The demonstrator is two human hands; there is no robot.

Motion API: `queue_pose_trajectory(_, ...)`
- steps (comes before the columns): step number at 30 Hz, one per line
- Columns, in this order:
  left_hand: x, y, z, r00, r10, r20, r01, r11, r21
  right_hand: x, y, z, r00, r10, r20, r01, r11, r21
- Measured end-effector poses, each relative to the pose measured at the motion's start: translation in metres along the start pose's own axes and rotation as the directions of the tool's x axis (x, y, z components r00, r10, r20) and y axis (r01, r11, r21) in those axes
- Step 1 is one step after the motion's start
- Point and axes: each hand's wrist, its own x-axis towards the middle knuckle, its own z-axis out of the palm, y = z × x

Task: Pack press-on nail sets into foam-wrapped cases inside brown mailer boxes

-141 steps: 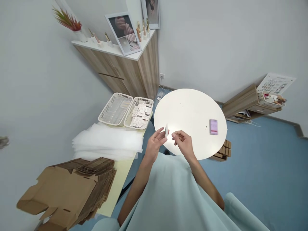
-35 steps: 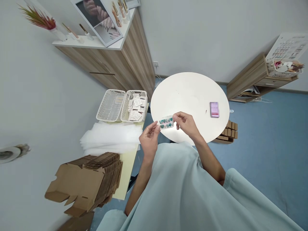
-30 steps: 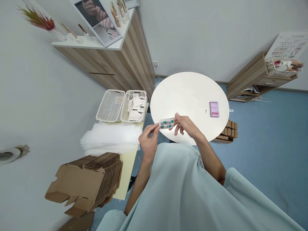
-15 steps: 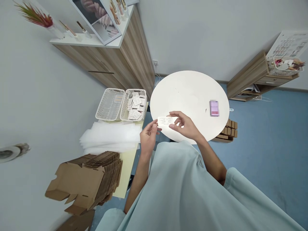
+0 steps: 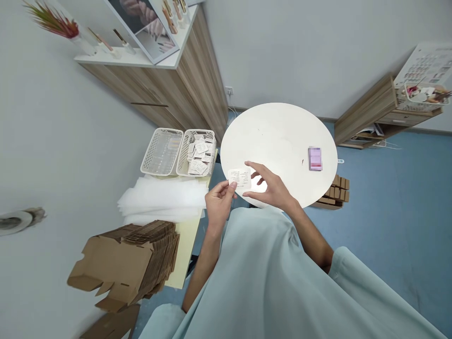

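Note:
A small white card (image 5: 240, 177) with rounded corners and printed lines is pinched at its lower left by my left hand (image 5: 219, 201). Its printed face is turned up toward me, over the near edge of the round white table (image 5: 275, 132). Around the card's right side my right hand (image 5: 271, 188) is spread, thumb and fingers apart, with a gap between fingertips and card. At left, a white basket (image 5: 179, 165) holds many similar white cards (image 5: 198, 166). The purple box (image 5: 315, 158) lies on the table's right part.
Left of my left hand are a second basket (image 5: 144, 162) with clear items, white foam sheets (image 5: 162, 200) and stacked flat brown cardboard boxes (image 5: 116, 263). A wooden cabinet (image 5: 201, 70) stands behind. Small brown boxes (image 5: 339, 190) are beyond the table's right edge.
My right hand has opened and come off the card. The card now rests in my left hand alone, tilted to show its face more fully and slightly further left.

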Motion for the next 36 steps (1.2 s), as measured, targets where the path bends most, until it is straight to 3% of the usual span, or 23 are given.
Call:
queue_pose_trajectory(4, 0.001, -0.002, 0.003, 0.997, 0.071, 0.019, -0.071, 0.997, 0.025, 0.003, 0.0, 0.0, 0.986, 0.086, -0.146, -0.07, 0.991, 0.112)
queue_pose_trajectory(9, -0.001, -0.002, 0.004, 0.992, 0.111, 0.066, -0.112, 0.993, 0.026, 0.004, -0.004, -0.005, 0.984, 0.071, -0.163, -0.048, 0.989, 0.139)
queue_pose_trajectory(15, 0.003, 0.002, -0.003, 0.992, -0.083, 0.094, 0.087, 0.996, -0.033, -0.005, -0.001, -0.002, 0.981, -0.052, -0.189, 0.064, 0.996, 0.059)
queue_pose_trajectory(19, 0.01, 0.004, -0.006, 0.975, -0.191, 0.118, 0.203, 0.974, -0.101, -0.011, 0.008, 0.0, 0.971, -0.166, -0.173, 0.164, 0.986, -0.026)
queue_pose_trajectory(24, 0.017, 0.011, -0.004, 0.973, -0.207, 0.104, 0.221, 0.964, -0.145, -0.017, 0.018, 0.001, 0.947, -0.271, -0.169, 0.256, 0.961, -0.11)
queue_pose_trajectory(32, 0.027, 0.013, 0.0, 0.993, -0.079, 0.083, 0.081, 0.996, -0.026, -0.017, 0.018, -0.004, 0.97, -0.19, -0.155, 0.146, 0.955, -0.258)
queue_pose_trajectory(36, 0.03, 0.003, 0.003, 0.987, -0.102, 0.121, 0.098, 0.995, 0.035, -0.005, 0.021, -0.004, 0.981, -0.193, -0.032, 0.177, 0.944, -0.279)
